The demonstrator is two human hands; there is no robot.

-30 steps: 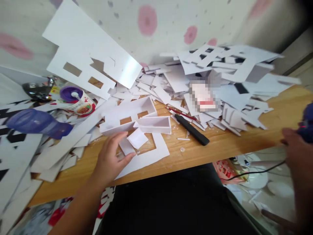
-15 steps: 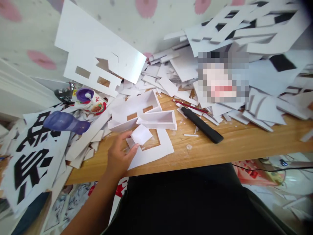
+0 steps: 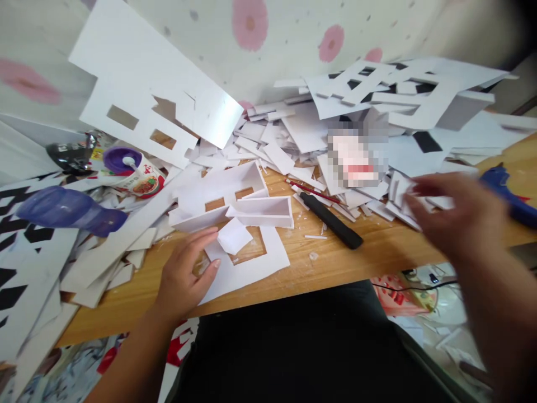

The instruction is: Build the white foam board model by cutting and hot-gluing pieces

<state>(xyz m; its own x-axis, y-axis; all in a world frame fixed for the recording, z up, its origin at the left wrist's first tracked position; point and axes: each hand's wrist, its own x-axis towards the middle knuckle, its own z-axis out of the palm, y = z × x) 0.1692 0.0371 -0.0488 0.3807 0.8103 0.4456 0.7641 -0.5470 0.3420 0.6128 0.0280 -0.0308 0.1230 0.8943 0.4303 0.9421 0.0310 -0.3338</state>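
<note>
My left hand [image 3: 188, 271] rests at the left end of a cut-out white foam board sheet [image 3: 247, 275]. Its thumb and index finger are spread beside a small white foam board piece [image 3: 235, 236], with the index fingertip at the piece's corner. The piece lies tilted over the sheet's opening. Behind it stands a white foam board box shape [image 3: 224, 190] with two window holes and a narrow open compartment [image 3: 263, 207]. On the right, my right hand [image 3: 448, 210] has its fingers curled at a stack of white pieces [image 3: 398, 187]. Motion blur hides whether it grips one.
A black-handled tool [image 3: 331, 221] and a dark red pencil-like stick [image 3: 312, 191] lie mid-table. At the right is a blue tool [image 3: 512, 193] resembling a glue gun. Foam scraps [image 3: 268, 151] pile behind; a purple bottle [image 3: 71, 210] and a paper cup [image 3: 145, 176] stand left.
My right hand has come into view from the right, over the stacked pieces. My left thumb has come away from the small foam board piece. The view has shifted, bringing the blue tool in.
</note>
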